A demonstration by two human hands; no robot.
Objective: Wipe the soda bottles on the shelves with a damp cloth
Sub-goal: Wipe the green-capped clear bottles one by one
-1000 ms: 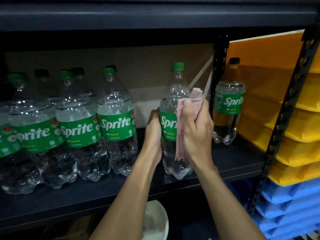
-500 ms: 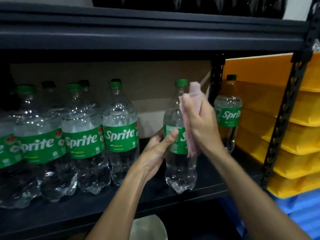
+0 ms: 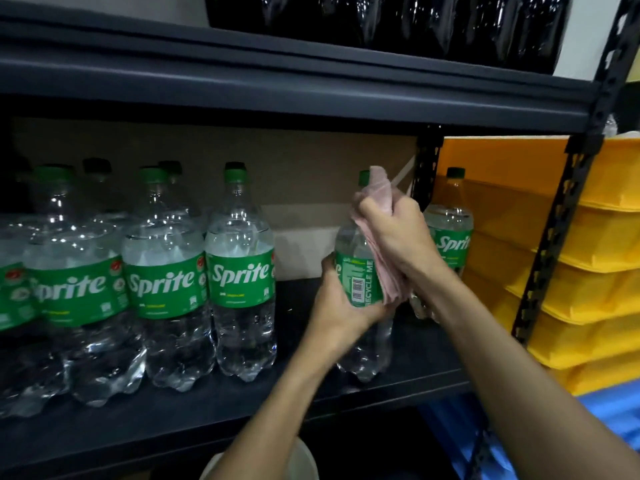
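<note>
- Pink cloth (image 3: 381,206) covered the neck and right side of the Sprite bottle (image 3: 360,275), which stood on the dark shelf (image 3: 207,403), apart from the row of Sprite bottles (image 3: 239,271) on its left.
- Right hand (image 3: 398,237) pressed the cloth on, fingers curled round it, apparently for rubbing.
- Left hand (image 3: 341,310) gripped the label, fingers wrapped round, probably to steady it.
- A lone bottle (image 3: 450,230) stood just behind, beside yellow bins (image 3: 588,271).

Green all along the row: the clear bottles (image 3: 239,271) carry green caps and green labels with white Sprite lettering. The lone bottle (image 3: 360,282) shows a white barcode patch on its green label. The cloth (image 3: 377,188) is pale pink. The shelf (image 3: 225,407) is dark grey with brown cardboard (image 3: 294,168) behind. Yellow trays (image 3: 588,237) sit above blue trays (image 3: 620,410), and there are black bottles (image 3: 381,19) up top.
</note>
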